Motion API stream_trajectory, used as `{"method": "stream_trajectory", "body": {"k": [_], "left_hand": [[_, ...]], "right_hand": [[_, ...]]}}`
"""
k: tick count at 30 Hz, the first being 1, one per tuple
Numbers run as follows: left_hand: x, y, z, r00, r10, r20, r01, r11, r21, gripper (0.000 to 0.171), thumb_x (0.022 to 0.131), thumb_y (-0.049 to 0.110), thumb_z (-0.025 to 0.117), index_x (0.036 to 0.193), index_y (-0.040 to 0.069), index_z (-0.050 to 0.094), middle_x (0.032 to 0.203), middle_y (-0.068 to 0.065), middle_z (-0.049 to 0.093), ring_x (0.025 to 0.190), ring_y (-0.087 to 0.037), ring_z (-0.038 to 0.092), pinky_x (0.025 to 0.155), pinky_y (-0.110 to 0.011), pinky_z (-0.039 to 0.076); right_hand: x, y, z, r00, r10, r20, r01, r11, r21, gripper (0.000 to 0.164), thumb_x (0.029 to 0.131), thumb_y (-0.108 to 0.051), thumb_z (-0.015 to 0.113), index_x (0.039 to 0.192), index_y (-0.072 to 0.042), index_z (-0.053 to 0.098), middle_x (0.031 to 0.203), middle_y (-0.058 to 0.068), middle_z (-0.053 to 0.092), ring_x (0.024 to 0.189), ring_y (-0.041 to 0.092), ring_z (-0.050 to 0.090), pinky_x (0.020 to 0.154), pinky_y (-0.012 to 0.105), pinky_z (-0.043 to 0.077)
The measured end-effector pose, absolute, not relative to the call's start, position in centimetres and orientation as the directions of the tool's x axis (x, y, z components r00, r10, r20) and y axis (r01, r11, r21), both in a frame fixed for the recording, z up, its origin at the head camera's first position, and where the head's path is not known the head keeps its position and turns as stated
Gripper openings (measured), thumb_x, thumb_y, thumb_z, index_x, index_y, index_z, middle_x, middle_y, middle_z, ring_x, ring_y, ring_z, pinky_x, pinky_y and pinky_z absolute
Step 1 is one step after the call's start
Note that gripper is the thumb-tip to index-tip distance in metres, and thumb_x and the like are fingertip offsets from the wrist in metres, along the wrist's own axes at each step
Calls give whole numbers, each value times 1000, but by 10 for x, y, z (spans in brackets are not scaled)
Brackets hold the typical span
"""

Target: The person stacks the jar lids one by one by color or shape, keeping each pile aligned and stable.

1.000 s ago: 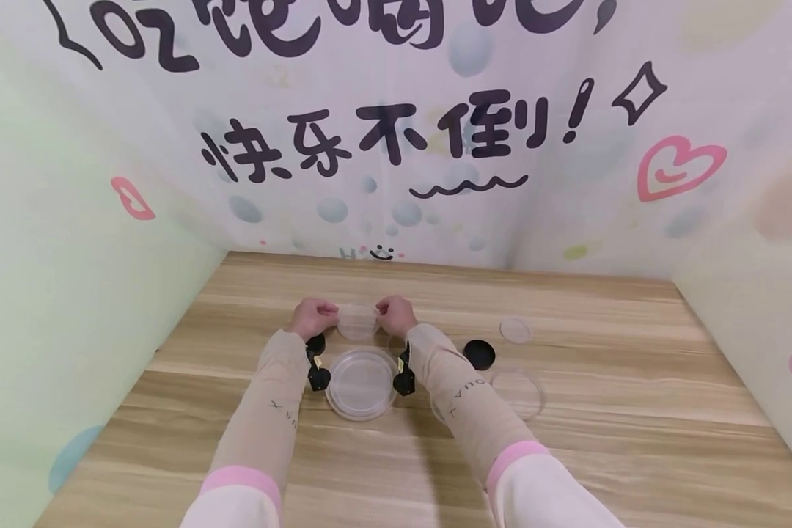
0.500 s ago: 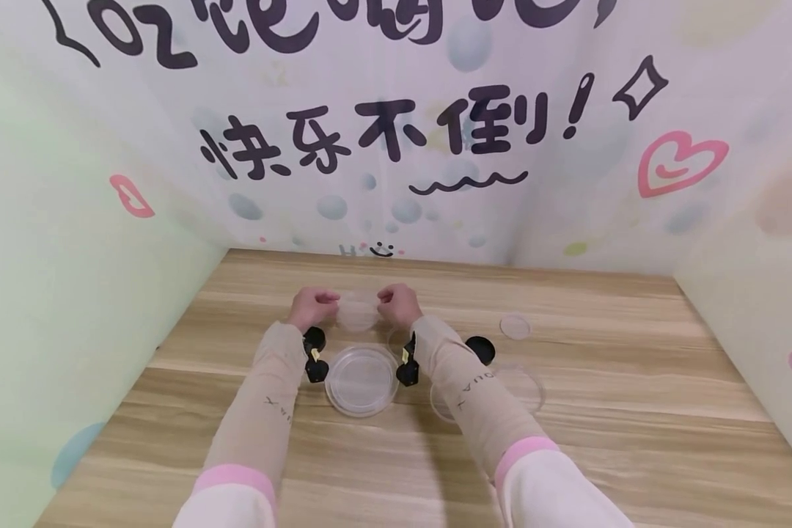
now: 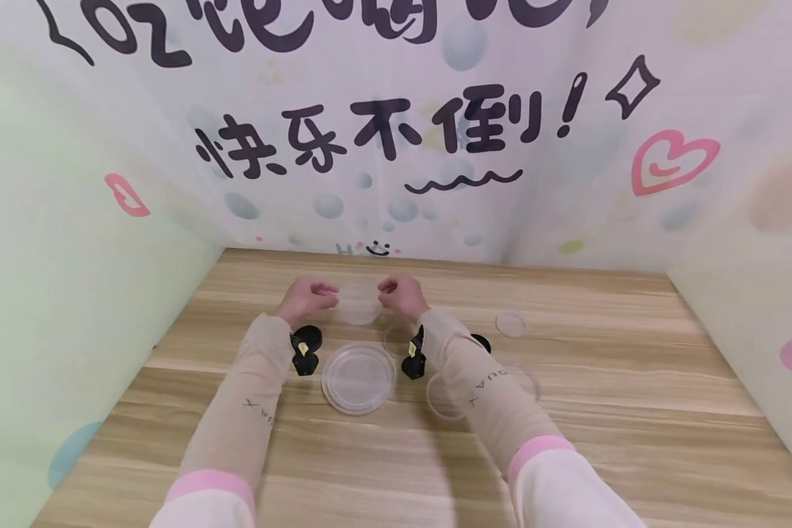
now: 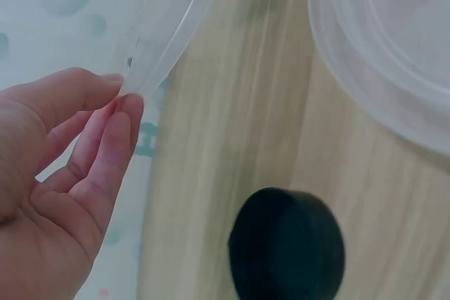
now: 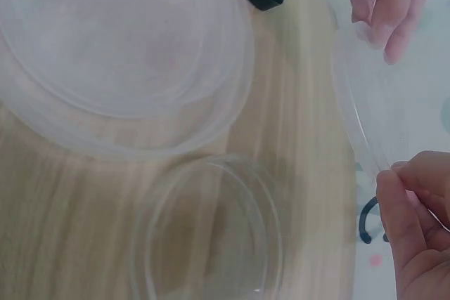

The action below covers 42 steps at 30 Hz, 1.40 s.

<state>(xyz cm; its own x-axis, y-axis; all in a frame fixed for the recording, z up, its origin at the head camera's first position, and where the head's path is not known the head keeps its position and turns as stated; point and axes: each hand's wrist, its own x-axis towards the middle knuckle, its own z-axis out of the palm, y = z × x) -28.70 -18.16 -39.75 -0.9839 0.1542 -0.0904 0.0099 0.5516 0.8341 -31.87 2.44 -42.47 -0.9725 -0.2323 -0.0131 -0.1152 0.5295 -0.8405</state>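
Note:
Both hands hold a clear round plastic lid [image 3: 358, 306] up between them near the back of the table. My left hand [image 3: 309, 298] pinches its left edge between thumb and fingertips. On the opposite edge, my right hand [image 3: 402, 296] pinches the rim in the same way. The left wrist view has the lid [image 4: 176, 22] tilted, with a thin raised rim. Below the hands, larger clear round lids [image 3: 358, 380] lie stacked on the wooden table. A black round cap [image 4: 285, 247] stands near my left wrist, and a clear round dish [image 5: 207, 237] near my right.
Right of my right forearm lies a small clear disc [image 3: 511, 324]. Another black cap [image 3: 480, 342] shows partly behind the sleeve. A large clear lid [image 3: 444, 397] is partly covered by that forearm. A printed cloth wall [image 3: 435, 220] rises at the table's back edge.
Both hands have raised the clear lid slightly and moved it farther back, away from the stacked lids. The forearms have spread slightly apart. The things on the table have stayed put.

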Motion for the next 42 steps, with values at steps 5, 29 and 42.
{"method": "stream_trajectory", "body": {"k": [5, 29, 42], "left_hand": [[-285, -184, -388, -976, 183, -120, 5, 567, 824, 32, 81, 8, 61, 110, -7, 56, 100, -21, 61, 90, -27, 59, 79, -34, 47], [-262, -183, -378, -951, 299, -75, 119, 580, 806, 32, 77, 8, 65, 107, -4, 58, 91, -16, 62, 84, -24, 58, 75, -33, 47], [-242, -188, -386, -927, 358, -114, 142, 614, 777, 33, 77, 6, 63, 109, 0, 59, 93, -13, 61, 88, -23, 54, 77, -35, 45]], "right_hand": [[-303, 26, -405, -967, -253, 24, -154, 507, -848, 21, 80, 1, 57, 99, 9, 60, 91, 20, 60, 81, 26, 59, 60, 17, 46], [-285, 38, -397, -934, -348, 79, -250, 479, -841, 18, 76, 3, 56, 92, 5, 63, 83, 12, 62, 74, 19, 58, 63, 22, 49], [-266, 36, -403, -902, -426, 78, -301, 488, -819, 15, 76, 4, 60, 90, 6, 64, 82, 9, 62, 75, 16, 56, 67, 21, 48]]}}
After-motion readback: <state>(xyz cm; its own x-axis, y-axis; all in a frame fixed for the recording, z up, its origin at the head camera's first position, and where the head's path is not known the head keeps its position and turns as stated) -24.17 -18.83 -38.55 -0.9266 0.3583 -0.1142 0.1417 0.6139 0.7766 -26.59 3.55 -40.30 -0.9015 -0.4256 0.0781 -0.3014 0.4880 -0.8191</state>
